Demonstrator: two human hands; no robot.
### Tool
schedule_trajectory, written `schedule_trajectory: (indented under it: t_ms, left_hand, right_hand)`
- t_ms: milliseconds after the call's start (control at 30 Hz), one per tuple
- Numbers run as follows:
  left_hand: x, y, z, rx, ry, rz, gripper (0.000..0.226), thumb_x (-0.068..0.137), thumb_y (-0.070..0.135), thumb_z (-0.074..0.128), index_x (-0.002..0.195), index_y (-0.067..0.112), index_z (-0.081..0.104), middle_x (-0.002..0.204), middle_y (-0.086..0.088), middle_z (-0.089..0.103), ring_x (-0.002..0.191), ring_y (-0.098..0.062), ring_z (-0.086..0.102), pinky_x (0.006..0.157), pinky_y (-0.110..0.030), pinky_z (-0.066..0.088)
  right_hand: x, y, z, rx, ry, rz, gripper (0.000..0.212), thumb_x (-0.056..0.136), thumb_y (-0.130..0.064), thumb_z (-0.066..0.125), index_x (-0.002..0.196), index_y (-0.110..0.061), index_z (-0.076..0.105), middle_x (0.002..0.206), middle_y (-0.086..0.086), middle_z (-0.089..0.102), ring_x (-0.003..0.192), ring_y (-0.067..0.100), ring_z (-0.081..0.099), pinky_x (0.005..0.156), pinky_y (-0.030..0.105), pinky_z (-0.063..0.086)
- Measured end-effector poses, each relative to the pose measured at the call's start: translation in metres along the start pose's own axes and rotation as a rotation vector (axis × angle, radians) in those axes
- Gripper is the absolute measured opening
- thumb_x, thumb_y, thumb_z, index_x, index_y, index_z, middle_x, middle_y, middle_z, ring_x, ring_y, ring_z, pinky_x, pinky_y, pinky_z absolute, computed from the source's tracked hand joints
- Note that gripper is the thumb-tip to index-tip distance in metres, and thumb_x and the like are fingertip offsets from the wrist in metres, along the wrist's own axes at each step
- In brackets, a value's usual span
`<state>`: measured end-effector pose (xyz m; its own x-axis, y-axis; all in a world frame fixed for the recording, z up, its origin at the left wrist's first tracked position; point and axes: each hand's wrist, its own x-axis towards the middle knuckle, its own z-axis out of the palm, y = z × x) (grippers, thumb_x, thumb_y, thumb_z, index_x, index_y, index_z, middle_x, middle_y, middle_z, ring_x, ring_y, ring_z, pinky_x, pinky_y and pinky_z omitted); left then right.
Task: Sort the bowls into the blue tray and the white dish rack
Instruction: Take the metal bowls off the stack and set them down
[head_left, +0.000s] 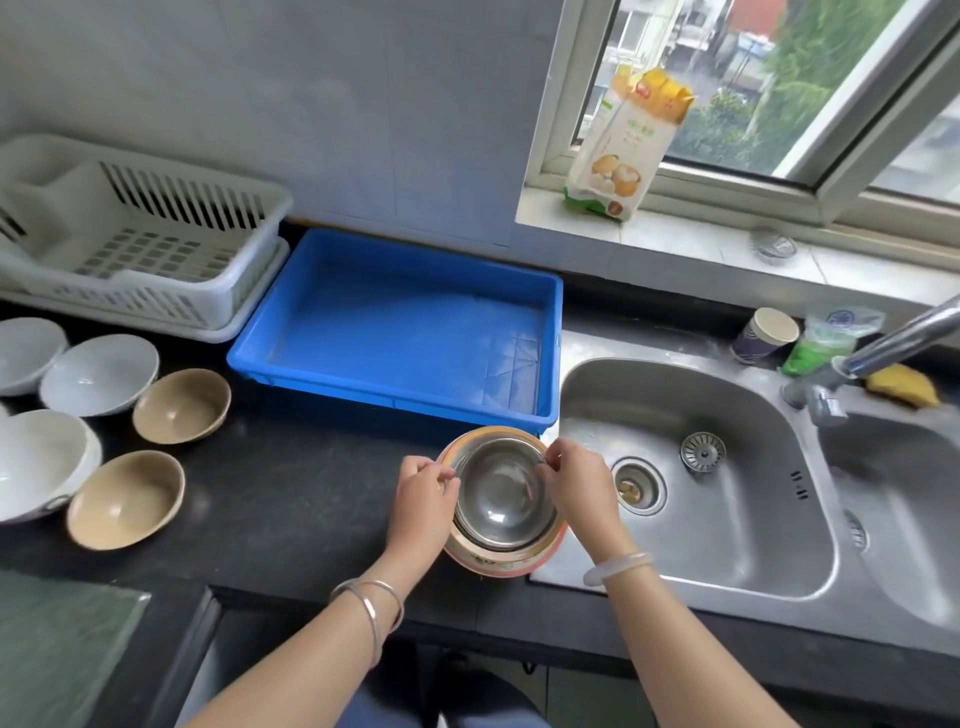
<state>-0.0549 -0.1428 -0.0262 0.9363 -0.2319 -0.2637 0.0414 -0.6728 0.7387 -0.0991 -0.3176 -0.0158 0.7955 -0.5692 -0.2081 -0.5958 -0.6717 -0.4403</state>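
rack (140, 244) left – tray (395, 317) – sink (675, 467) right

One head-worn wide-angle view looks forward and steeply down onto the counter (291, 499) from close above. The blue tray (400, 332) sits near frame centre, the window (779, 88) up right of it. Edges bend with lens distortion.

We've got both forearms reaching forward, converging at centre. Left hand (422, 493) curled, fingertips pinched together, palm turned inward. Right hand (576, 486) mirrors it, thumb and index pinched. Two thin metal bangles on left wrist, one pale bangle on right.
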Motion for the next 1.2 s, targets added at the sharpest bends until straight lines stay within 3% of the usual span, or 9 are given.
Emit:
schedule_trajectory:
  t_ms: [200,300,400,533,633,767,967,1067,1200]
  left_hand:
    - [0.006,0.001,0.001,0.014,0.001,-0.009,0.016,0.091,0.022,0.055,0.096,0.011,0.064,0.113,-0.002,0.046,0.089,-0.009,0.047,0.074,-0.02,0.037]
    - [0.007,0.003,0.003,0.076,0.037,0.004,0.009,0.086,0.026,0.062,0.086,0.017,0.062,0.105,0.005,0.042,0.101,-0.011,0.036,0.081,-0.022,0.033]
    - [0.008,0.008,0.004,0.103,0.063,0.043,0.011,0.085,0.024,0.064,0.08,0.02,0.055,0.099,0.008,0.041,0.099,-0.008,0.031,0.082,-0.022,0.032]
    - [0.008,0.017,0.004,0.048,0.018,0.051,0.018,0.088,0.02,0.058,0.073,0.021,0.049,0.074,0.009,0.053,0.072,-0.011,0.052,0.056,-0.019,0.035]
    - [0.008,0.023,0.004,0.0,-0.008,0.029,0.021,0.089,0.018,0.055,0.071,0.021,0.046,0.068,0.004,0.056,0.06,-0.01,0.052,0.049,-0.019,0.034]
    - [0.011,0.026,-0.004,-0.027,-0.022,0.012,0.017,0.09,0.017,0.055,0.074,0.018,0.049,0.074,0.003,0.058,0.068,-0.01,0.056,0.052,-0.017,0.037]
    - [0.016,0.021,-0.032,-0.124,0.023,-0.068,0.016,0.088,0.015,0.056,0.073,0.017,0.05,0.077,-0.001,0.057,0.067,-0.009,0.051,0.055,-0.019,0.037]
    - [0.016,0.011,-0.054,-0.197,0.074,-0.128,0.01,0.088,0.015,0.056,0.078,0.016,0.054,0.082,-0.005,0.06,0.075,-0.017,0.058,0.068,-0.031,0.052]
    - [0.013,-0.016,-0.082,-0.259,0.174,-0.225,0.007,0.087,0.016,0.056,0.08,0.015,0.056,0.083,-0.006,0.061,0.08,-0.023,0.061,0.075,-0.041,0.055]
  right_hand:
    - [0.003,0.016,-0.013,0.151,-0.037,0.063,0.008,0.08,-0.018,0.063,0.077,-0.014,0.057,0.076,0.004,0.065,0.072,0.027,0.06,0.06,0.031,0.043]
    - [0.005,0.023,-0.021,0.251,-0.032,0.111,0.013,0.078,-0.016,0.065,0.071,-0.016,0.054,0.073,0.007,0.069,0.067,0.03,0.067,0.065,0.036,0.055]
    - [0.007,0.027,-0.026,0.318,-0.025,0.142,0.017,0.079,-0.016,0.068,0.07,-0.016,0.054,0.071,0.006,0.07,0.057,0.023,0.068,0.067,0.042,0.058]
    - [0.007,0.031,-0.028,0.411,-0.027,0.166,0.015,0.079,-0.012,0.07,0.072,-0.013,0.056,0.066,0.003,0.067,0.048,0.013,0.066,0.063,0.043,0.06]
    - [0.005,0.033,-0.029,0.461,-0.035,0.182,0.01,0.078,-0.009,0.07,0.077,-0.012,0.061,0.069,0.004,0.069,0.048,0.012,0.066,0.06,0.04,0.061]
    - [0.004,0.03,-0.033,0.509,-0.061,0.177,0.012,0.078,-0.006,0.07,0.078,-0.017,0.065,0.073,0.007,0.07,0.047,0.007,0.064,0.051,0.03,0.058]
    - [0.008,0.008,-0.043,0.625,-0.092,0.122,0.015,0.082,-0.009,0.069,0.095,-0.015,0.071,0.075,0.008,0.072,0.057,0.013,0.068,0.055,0.026,0.056]
    - [0.01,-0.013,-0.045,0.669,-0.11,0.081,0.015,0.082,-0.01,0.069,0.096,-0.014,0.07,0.077,0.009,0.071,0.057,0.014,0.068,0.056,0.026,0.057]
    - [0.012,-0.045,-0.035,0.678,-0.132,0.041,0.011,0.082,-0.01,0.069,0.091,-0.016,0.069,0.074,0.006,0.068,0.057,0.014,0.066,0.062,0.03,0.06]
